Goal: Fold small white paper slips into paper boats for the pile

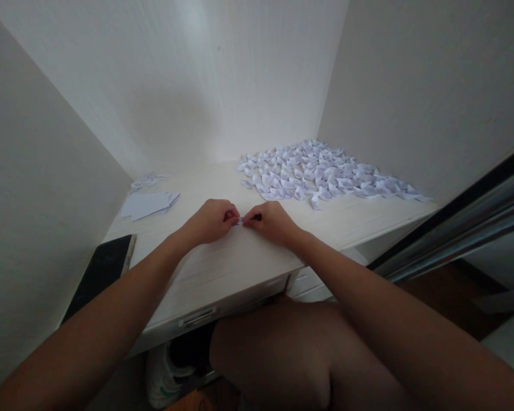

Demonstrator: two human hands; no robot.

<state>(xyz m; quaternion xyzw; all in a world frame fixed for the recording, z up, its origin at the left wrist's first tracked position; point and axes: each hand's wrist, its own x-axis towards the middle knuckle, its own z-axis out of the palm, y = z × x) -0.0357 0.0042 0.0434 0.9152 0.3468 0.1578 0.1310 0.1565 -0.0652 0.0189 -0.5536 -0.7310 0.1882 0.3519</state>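
Observation:
My left hand (pixel 216 221) and my right hand (pixel 270 221) meet just above the middle of the white desk (pixel 223 268). Between their pinched fingertips is a small piece of white paper (pixel 240 221), mostly hidden by the fingers. Both hands are closed on it, one at each end. Beyond my right hand spreads a large heap of small folded white paper pieces (pixel 295 171). To the left of my left hand lies a stack of flat white paper sheets (pixel 148 204).
Thin paper strips (pixel 149 181) lie in the far left corner. A dark flat device with a pale edge (pixel 100 271) rests along the left wall. Below the desk's front edge are a drawer handle (pixel 198 318) and my legs. Walls close in the back and sides.

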